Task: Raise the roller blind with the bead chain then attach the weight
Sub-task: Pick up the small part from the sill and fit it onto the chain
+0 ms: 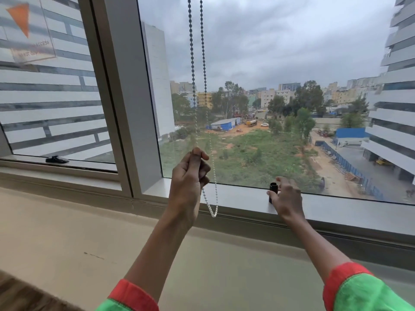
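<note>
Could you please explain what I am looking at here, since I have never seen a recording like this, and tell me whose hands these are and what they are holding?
There is no machine here. A person wears a camera on the head, so the single picture looks forward and down along their own two arms toward a window.

The left hand pinches one strand of the bead chain, the looped cord that raises a roller blind. The loop's bottom hangs just below that hand. The blind itself is out of view.

The right hand reaches to a small black cylinder, the chain weight, which stands upright on the window sill. Its fingers touch or close around it; it has not been lifted.

A black window handle sits on the left pane's frame.
</note>
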Available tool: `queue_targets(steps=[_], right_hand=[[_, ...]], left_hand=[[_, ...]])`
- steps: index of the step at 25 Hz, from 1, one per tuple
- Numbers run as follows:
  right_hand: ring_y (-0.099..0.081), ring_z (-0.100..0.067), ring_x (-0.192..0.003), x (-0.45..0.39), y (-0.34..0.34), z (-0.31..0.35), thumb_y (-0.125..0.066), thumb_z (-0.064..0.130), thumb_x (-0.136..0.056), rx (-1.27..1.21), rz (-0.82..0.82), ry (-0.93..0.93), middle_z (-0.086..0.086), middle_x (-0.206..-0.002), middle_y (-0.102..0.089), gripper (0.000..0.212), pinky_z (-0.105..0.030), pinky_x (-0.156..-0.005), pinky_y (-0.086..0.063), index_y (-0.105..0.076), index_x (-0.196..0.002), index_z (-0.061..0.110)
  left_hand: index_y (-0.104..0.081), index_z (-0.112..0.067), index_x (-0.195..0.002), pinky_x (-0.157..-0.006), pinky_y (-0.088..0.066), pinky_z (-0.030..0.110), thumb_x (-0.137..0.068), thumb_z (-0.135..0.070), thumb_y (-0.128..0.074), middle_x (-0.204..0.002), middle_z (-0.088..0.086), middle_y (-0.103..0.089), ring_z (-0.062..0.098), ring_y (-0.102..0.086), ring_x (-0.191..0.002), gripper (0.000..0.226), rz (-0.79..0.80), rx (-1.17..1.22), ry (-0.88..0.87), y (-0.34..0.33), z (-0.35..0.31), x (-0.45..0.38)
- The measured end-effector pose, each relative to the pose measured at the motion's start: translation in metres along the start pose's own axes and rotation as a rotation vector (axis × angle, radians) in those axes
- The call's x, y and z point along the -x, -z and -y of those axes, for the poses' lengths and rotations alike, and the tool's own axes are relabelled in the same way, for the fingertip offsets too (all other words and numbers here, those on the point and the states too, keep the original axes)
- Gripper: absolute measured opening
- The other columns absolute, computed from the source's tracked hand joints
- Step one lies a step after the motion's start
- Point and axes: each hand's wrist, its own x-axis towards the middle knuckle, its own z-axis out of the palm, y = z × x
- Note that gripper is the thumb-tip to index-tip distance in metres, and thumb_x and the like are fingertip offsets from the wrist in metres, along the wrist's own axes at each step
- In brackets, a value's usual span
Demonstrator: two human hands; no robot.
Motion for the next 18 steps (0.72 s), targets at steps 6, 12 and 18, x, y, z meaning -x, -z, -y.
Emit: queue_targets(steps=[6, 12, 18], right_hand=[[-0.056, -0.046, -0.106, -0.018, -0.026, -0.012, -0.065, 0.007, -0.084, 0.08, -0.007, -0.074, -0.031, -0.119, -0.056, 0.041, -0.047, -0.085, -0.046, -0.05, -0.12, -0.005], [-0.064, -0.033, -0.092, -0.006, -0.033, -0.002, -0.077, 0.013, -0.073, -0.144, 0.024, -0.072, -0.023, -0.104, -0.07, 0.042, -0.028, -0.071, -0.041, -0.059, -0.109, 0.001], [-0.065, -0.019, -0.073, 0.059, -0.037, 0.049, -0.084, 0.021, -0.065, -0.377, 0.228, 0.108, -0.008, -0.089, -0.074, 0.059, -0.032, -0.07, -0.049, -0.05, -0.114, 0.014]], left_hand=[[-0.071, -0.024, -0.074, -0.067, -0.043, 0.017, -0.092, -0.03, -0.053, -0.067, -0.009, -0.059, 0.005, -0.051, -0.064, 0.027, -0.066, -0.217, 0.028, 0.028, 0.031, 0.007], [-0.075, -0.022, -0.083, -0.07, -0.046, 0.01, -0.08, -0.013, -0.072, -0.096, 0.002, -0.06, 0.014, -0.063, -0.078, 0.01, -0.199, -0.557, 0.037, 0.049, 0.056, 0.019], [-0.075, -0.011, -0.079, -0.07, -0.053, 0.019, -0.073, 0.0, -0.074, -0.081, 0.004, -0.073, 0.005, -0.066, -0.064, 0.012, -0.274, -0.43, 0.137, 0.051, 0.069, 0.034]])
